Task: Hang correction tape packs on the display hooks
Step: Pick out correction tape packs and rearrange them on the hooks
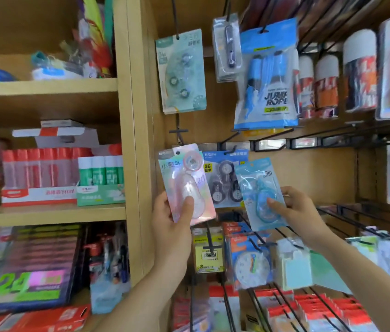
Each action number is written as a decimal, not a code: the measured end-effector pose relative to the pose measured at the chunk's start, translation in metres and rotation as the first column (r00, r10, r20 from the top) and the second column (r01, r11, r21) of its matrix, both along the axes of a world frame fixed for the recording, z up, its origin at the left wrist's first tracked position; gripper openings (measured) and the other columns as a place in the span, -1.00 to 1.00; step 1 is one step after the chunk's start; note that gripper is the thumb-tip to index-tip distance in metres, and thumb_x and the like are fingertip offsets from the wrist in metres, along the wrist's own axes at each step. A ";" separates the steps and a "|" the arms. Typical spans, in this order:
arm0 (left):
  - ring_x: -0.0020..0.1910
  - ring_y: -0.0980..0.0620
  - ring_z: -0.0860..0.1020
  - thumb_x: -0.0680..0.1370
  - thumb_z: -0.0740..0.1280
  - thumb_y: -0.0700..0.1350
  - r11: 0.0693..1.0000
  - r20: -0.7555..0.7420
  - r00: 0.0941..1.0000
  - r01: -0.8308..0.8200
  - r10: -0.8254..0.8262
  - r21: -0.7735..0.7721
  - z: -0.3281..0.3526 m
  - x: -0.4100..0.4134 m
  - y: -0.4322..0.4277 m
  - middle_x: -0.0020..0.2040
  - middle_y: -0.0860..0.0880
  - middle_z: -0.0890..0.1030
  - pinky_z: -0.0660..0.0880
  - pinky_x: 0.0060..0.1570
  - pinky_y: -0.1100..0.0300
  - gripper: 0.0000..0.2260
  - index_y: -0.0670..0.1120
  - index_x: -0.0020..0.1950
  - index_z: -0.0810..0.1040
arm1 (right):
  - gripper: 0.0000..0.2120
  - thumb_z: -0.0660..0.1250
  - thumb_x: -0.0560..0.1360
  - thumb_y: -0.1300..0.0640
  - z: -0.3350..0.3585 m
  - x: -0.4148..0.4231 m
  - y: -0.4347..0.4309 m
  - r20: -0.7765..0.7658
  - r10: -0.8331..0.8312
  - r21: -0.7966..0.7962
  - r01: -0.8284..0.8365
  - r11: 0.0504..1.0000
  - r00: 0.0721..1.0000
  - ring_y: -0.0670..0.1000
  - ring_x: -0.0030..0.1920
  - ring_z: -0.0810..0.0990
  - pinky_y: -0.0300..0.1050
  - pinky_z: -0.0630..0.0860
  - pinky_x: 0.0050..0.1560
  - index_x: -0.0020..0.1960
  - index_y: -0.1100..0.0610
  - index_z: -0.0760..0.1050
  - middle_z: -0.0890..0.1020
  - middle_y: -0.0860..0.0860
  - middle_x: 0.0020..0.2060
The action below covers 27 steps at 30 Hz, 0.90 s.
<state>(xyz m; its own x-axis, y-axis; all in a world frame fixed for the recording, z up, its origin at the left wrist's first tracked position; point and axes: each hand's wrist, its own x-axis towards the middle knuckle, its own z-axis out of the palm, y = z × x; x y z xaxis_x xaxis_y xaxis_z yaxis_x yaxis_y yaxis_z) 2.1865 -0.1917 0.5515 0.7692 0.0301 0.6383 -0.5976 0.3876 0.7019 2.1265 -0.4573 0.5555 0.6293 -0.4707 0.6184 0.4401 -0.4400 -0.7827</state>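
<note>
My left hand grips a pink iridescent correction tape pack by its lower edge, thumb across the front. The pack's hang hole sits just below a black display hook. My right hand pinches a blue correction tape pack at its lower right, tilted, in front of a hanging dark-blue pack of black tapes. A teal correction tape pack hangs on the hook above.
A blue jump rope pack and a clear pack hang at upper right. Several long black hooks jut out at right and below. Wooden shelves with glue sticks stand at left, behind an upright wooden post.
</note>
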 end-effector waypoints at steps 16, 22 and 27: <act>0.08 0.02 0.69 0.61 0.37 -0.18 0.989 -0.090 0.987 0.140 -0.136 0.042 0.021 0.009 0.004 0.09 0.04 0.72 0.65 0.04 0.03 -0.78 -0.02 0.25 0.59 | -0.84 0.38 0.54 0.24 0.001 -0.004 0.002 0.032 0.106 0.121 -0.109 0.987 0.994 0.08 -0.15 0.74 -0.03 0.68 -0.26 0.11 0.22 0.51 0.72 0.14 -0.09; 0.08 0.03 0.69 0.60 0.38 -0.15 0.989 -0.098 0.985 0.145 -0.141 0.034 0.009 0.011 0.006 0.10 0.04 0.71 0.64 -0.03 0.09 -0.77 -0.02 0.26 0.58 | -0.84 0.41 0.53 0.22 0.001 0.001 -0.010 0.033 0.119 0.306 -0.124 0.944 0.992 0.23 -0.07 0.69 0.18 0.63 0.02 0.07 0.27 0.54 0.70 0.25 -0.01; 0.15 -0.04 0.67 0.61 0.38 -0.16 0.992 -0.101 0.987 0.129 -0.128 0.002 0.013 0.009 0.003 0.15 0.01 0.69 0.60 0.16 -0.13 -0.73 -0.06 0.31 0.55 | -0.86 0.39 0.54 0.25 0.002 -0.001 -0.019 -0.028 0.114 0.514 -0.083 0.854 0.993 0.14 -0.23 0.69 -0.01 0.66 -0.24 0.05 0.29 0.54 0.68 0.23 -0.06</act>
